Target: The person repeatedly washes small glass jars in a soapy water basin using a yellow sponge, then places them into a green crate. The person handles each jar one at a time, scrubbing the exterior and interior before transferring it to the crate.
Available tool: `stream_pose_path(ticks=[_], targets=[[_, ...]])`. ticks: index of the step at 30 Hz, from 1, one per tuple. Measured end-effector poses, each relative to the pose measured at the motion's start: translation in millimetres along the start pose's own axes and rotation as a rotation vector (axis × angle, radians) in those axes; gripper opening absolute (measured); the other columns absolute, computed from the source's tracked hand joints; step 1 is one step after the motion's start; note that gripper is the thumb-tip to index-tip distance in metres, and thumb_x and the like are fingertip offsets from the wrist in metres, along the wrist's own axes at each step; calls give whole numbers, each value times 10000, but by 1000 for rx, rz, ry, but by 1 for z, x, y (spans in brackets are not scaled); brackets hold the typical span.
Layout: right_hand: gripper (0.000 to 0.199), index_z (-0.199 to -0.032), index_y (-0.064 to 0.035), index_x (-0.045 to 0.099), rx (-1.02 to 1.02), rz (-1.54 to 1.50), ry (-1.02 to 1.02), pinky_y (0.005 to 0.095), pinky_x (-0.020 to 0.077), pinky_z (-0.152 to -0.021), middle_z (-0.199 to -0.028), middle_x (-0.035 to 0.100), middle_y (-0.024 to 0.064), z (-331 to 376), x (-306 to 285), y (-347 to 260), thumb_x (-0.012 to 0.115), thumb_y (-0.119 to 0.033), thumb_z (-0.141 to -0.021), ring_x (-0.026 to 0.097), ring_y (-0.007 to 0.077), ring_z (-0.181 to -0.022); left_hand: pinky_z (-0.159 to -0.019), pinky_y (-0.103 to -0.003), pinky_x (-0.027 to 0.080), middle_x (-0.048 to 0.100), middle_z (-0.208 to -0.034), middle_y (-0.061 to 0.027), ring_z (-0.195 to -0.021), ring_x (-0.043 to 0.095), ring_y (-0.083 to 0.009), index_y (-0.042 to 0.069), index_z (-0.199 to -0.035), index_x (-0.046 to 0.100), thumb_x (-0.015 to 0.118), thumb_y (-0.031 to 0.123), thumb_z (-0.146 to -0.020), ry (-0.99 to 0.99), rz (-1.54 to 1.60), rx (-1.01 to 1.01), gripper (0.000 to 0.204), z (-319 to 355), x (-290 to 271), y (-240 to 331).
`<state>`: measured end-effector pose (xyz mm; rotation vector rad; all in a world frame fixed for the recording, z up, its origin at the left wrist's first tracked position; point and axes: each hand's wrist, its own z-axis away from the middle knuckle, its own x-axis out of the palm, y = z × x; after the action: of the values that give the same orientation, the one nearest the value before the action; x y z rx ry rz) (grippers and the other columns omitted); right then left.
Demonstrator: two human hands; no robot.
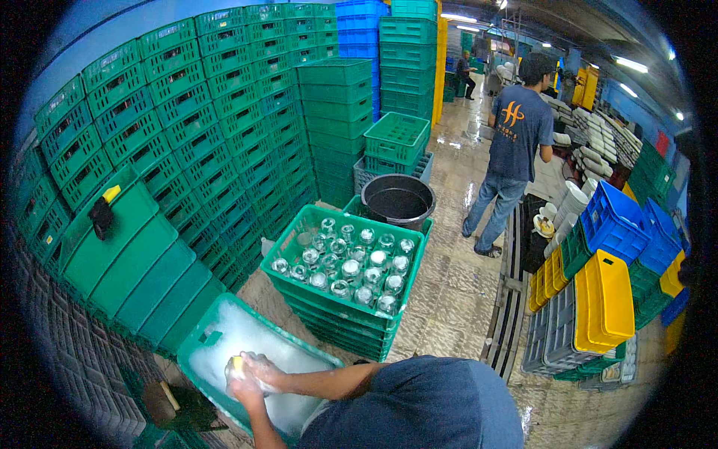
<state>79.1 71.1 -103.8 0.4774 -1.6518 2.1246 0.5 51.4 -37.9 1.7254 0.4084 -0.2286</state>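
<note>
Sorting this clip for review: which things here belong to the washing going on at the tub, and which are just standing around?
In use:
- left hand and right hand, together in the foam, apparently on a glass
- green tub of soapy water
- green crate of upturned glass jars

Standing by:
- black bucket
- stacked green crates
- yellow crates
- brush

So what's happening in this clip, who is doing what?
A person is bent over a green crate of foamy water, with both hands in the suds. The left hand and right hand are closed together around a small yellowish object; what it is cannot be told. Beside it, a green crate of upturned glass jars sits on stacked crates, with a black bucket behind. A co-worker stands further down the wet aisle.
</note>
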Motion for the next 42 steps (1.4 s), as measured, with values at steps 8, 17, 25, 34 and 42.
stream_pose_path(ticks=[8,17,25,34,42], targets=[[570,-1192,-164,651,425,-506,-442,401,544,-769,-1055,694,61,20,11,-12,425,-650,-998,654,234,-899,-805,-419,528,666,-1026,-172,-870,637,-294,-45,-1122,655,618,246,-983,23,362,-107,324,-30,-26,-32],[861,-1383,15,533,127,588,275,401,506,-958,-1210,659,207,53,-12,-50,520,-705,-912,637,309,-1113,-759,-452,512,636,-941,-211,-826,611,-320,-21,-1049,557,626,294,-957,156,-117,-301,335,4,37,-95],[516,-1169,-132,616,-106,-180,-72,387,529,-711,-899,648,47,31,-49,-24,435,-592,-1018,624,196,-775,-801,-447,544,662,-970,-195,-858,645,-327,-5,-1107,575,624,276,-943,-401,-619,-264,329,39,50,-196],[617,-1197,-96,618,124,-352,-19,430,574,-794,-1000,691,79,40,-64,-58,396,-643,-1013,684,237,-840,-850,-440,535,686,-1057,-198,-934,669,-354,41,-1255,548,588,304,-952,-370,51,-478,404,32,43,-116],[646,-1240,-33,591,44,-198,4,382,560,-859,-1050,679,87,25,-17,-38,349,-600,-1044,671,227,-920,-893,-439,525,698,-1127,-213,-1002,684,-386,75,-1372,526,565,314,-956,35,-349,35,481,31,10,23]])
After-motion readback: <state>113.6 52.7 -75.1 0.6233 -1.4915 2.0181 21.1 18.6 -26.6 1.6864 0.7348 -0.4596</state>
